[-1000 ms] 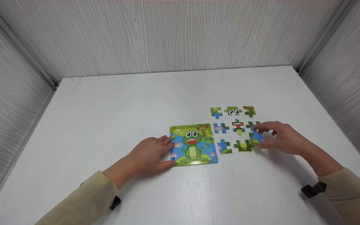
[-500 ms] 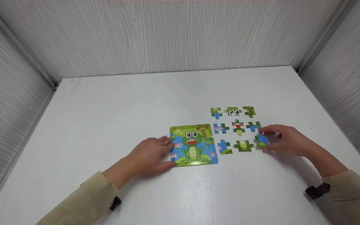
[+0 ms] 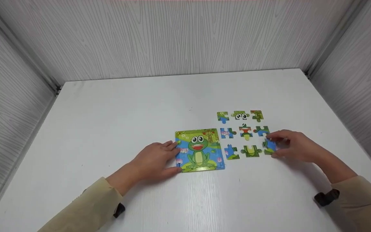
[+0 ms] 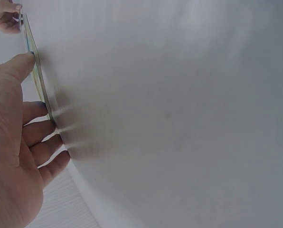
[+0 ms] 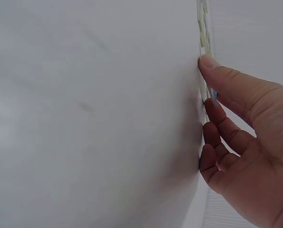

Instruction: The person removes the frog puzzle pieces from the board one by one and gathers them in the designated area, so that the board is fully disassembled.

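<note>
A square frog-picture puzzle board (image 3: 200,149) lies flat on the white table. My left hand (image 3: 156,159) rests against its left edge, with fingertips and thumb touching the rim; in the left wrist view those fingers (image 4: 39,131) are extended and loosely spread. To the right of the board, jigsaw pieces are laid out in three spaced rows. My right hand (image 3: 296,146) pinches the lower-right puzzle piece (image 3: 270,146), blue and green, between thumb and fingers. Its right part is hidden by the fingers. In the right wrist view, the thumb (image 5: 231,80) and index finger grip this piece edge-on.
Beside the held piece lies the frog-feet piece (image 3: 252,151), with a blue-green piece (image 3: 262,130) just above. The frog-eyes piece (image 3: 240,115) is in the back row. Grey wood-grain panels (image 3: 185,38) enclose the white table (image 3: 124,106) at the back and sides.
My right hand has moved slightly right with its puzzle piece, away from the frog-feet piece, uncovering the blue-green piece above. Over the last half second it barely moves. The left hand stays put.
</note>
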The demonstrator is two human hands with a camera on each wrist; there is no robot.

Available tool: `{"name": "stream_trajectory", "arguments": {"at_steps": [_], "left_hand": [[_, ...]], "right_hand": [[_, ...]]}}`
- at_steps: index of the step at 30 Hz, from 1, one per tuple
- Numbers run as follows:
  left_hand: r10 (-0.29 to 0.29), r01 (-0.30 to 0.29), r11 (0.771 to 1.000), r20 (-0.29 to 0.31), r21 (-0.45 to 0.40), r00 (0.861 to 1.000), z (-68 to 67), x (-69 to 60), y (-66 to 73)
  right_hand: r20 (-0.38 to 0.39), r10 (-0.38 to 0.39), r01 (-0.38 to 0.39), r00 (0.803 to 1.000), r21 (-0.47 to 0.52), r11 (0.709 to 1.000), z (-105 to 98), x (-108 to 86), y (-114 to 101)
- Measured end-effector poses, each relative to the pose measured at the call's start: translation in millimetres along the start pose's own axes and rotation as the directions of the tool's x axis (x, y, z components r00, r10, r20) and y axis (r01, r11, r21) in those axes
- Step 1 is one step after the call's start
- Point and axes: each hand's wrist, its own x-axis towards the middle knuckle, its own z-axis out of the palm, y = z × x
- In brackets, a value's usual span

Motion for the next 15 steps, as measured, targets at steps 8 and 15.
{"name": "stream_trajectory", "arguments": {"at_steps": [8, 15], "left_hand": [[0.017, -0.017, 1.0, -0.005, 0.003, 1.0, -0.5, 0.9, -1.1], [0.031, -0.031, 0.999, -0.017, 0.008, 0.999, -0.3, 0.6, -2.0]], "right_hand": [[0.009, -0.021, 0.02, 1.0, 0.022, 1.0, 0.2, 0.3, 1.9], [0.024, -0.008, 0.007, 1.0, 0.034, 0.999, -0.4, 0.5, 1.8]]}}
